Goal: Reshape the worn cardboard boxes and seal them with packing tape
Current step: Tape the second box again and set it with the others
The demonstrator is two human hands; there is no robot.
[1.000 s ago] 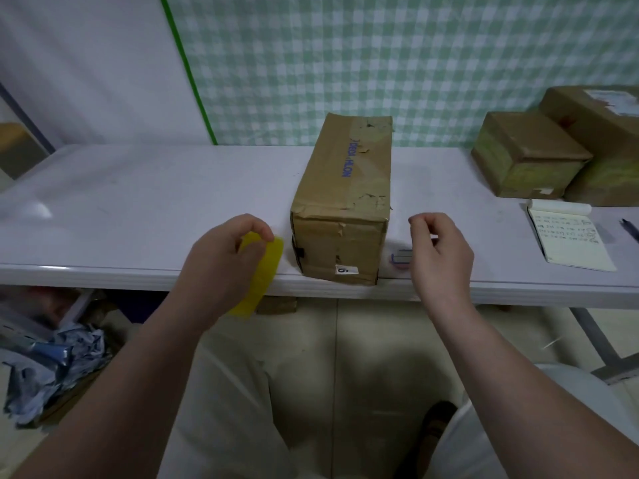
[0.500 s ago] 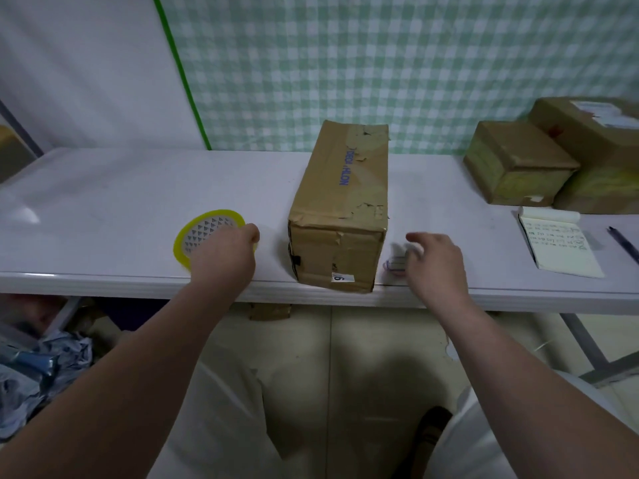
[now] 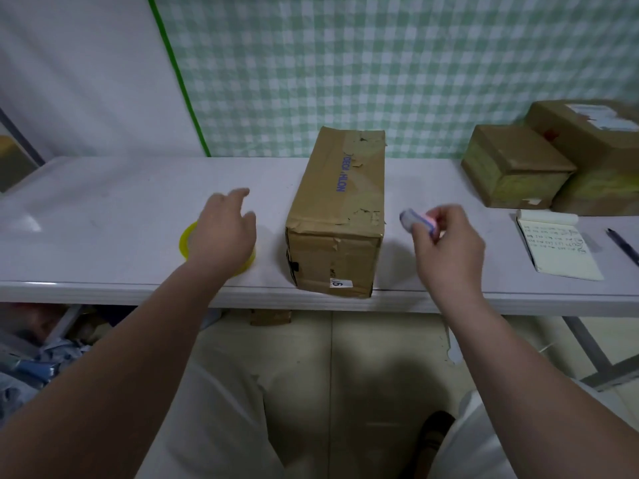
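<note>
Centre stage, the long worn brown cardboard box lies lengthwise on the white table, its near end right at the front edge. To its left, the left hand is over the yellow roll of packing tape, fingers loose and spread, gripping nothing. To its right, the right hand pinches a small, blurred purple-and-pink object above the tabletop. Farther right sit two squat brown boxes, a cream notepad and a dark pen.
</note>
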